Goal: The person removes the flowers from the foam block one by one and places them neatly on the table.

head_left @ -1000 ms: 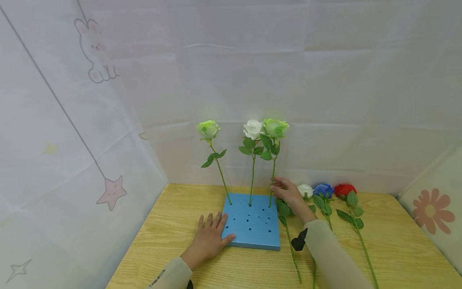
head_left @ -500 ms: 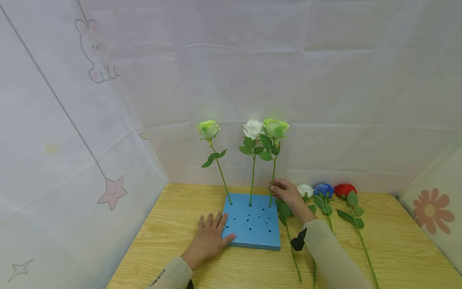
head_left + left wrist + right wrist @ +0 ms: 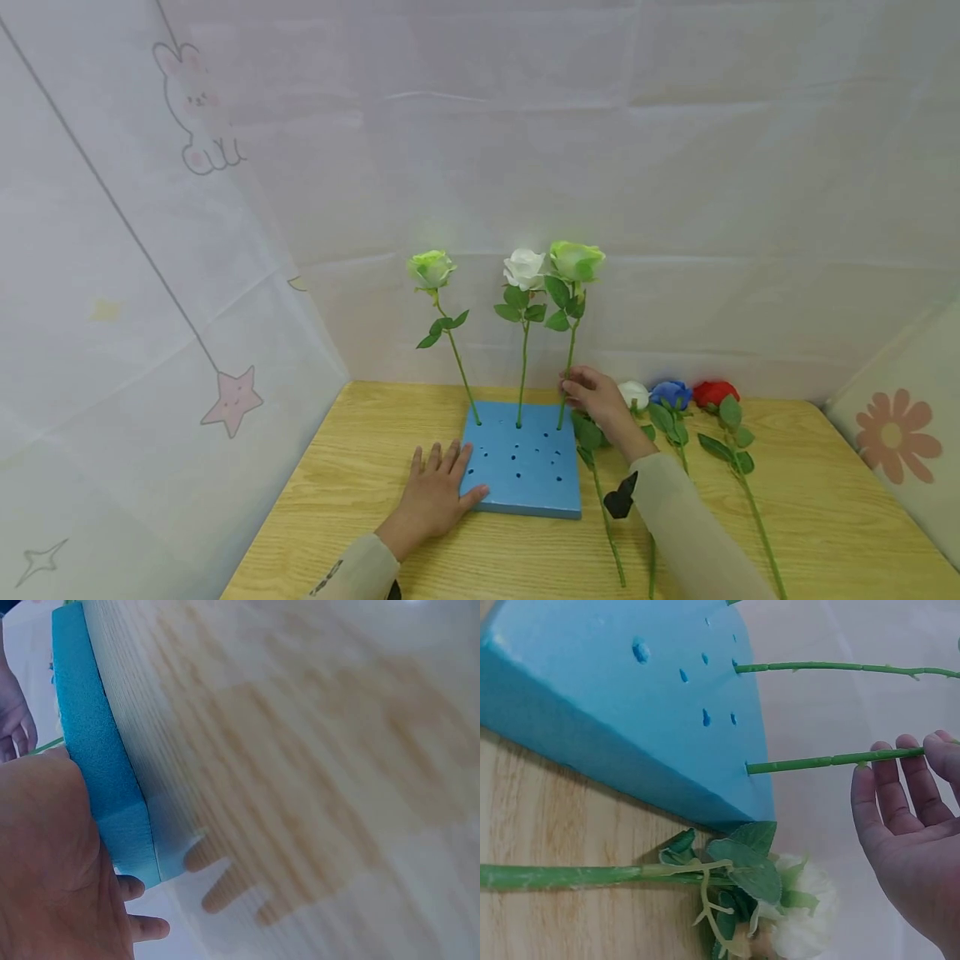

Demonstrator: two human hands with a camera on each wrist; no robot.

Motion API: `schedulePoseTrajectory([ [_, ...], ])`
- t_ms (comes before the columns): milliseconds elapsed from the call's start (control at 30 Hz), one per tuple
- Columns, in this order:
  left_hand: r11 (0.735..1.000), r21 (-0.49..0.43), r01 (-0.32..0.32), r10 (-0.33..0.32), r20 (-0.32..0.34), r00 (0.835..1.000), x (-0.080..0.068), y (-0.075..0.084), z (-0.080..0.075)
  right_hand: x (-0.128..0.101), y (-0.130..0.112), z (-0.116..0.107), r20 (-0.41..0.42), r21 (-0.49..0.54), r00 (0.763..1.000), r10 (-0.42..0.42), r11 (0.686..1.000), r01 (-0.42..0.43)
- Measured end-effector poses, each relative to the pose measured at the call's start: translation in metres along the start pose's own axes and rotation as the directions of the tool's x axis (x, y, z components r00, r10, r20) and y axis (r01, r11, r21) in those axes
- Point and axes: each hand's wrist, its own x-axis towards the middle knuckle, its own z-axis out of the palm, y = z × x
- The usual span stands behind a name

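Observation:
Three artificial roses stand in the back row of holes of a blue foam block [image 3: 525, 492]: a green-white rose [image 3: 432, 270] leaning left, a white rose [image 3: 524, 269] in the middle, and a second green-white rose [image 3: 576, 261] at the right. My right hand [image 3: 603, 406] pinches the stem [image 3: 832, 760] of the right-hand rose between thumb and fingers, a little above the foam. The lower stem end sits in its hole. My left hand [image 3: 433, 498] lies with fingers spread at the block's left edge, its thumb on the top face.
On the wooden table [image 3: 337, 467], right of the block, lie a white rose [image 3: 634, 395], a blue rose [image 3: 672, 395] and a red rose [image 3: 717, 393], stems toward me. Another leafy stem [image 3: 606, 521] lies close beside the block. A pale cloth backdrop [image 3: 675, 167] rises behind the table.
The right-hand green-white rose's head has shifted slightly up and right, away from the white rose, as my right hand holds its stem. My left hand stays in place.

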Motion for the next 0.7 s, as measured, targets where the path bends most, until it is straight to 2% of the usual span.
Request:
schedulePoseTrajectory([
  [300,1.000,0.012,0.007,-0.006,-0.011,1.000,0.003,-0.004,0.006,-0.004,-0.014,-0.003,0.006,-0.021,0.998,-0.055,0.998,0.056],
  [467,1.000,0.022,0.011,-0.011,0.004,1.000,0.002,-0.002,0.004,-0.007,-0.021,-0.005,-0.008,-0.030,0.998,-0.061,0.998,0.061],
  [700,1.000,-0.009,0.005,-0.005,0.016,1.000,0.000,0.001,-0.002,-0.013,-0.026,-0.010,-0.020,-0.035,0.998,-0.062,0.998,0.062],
])
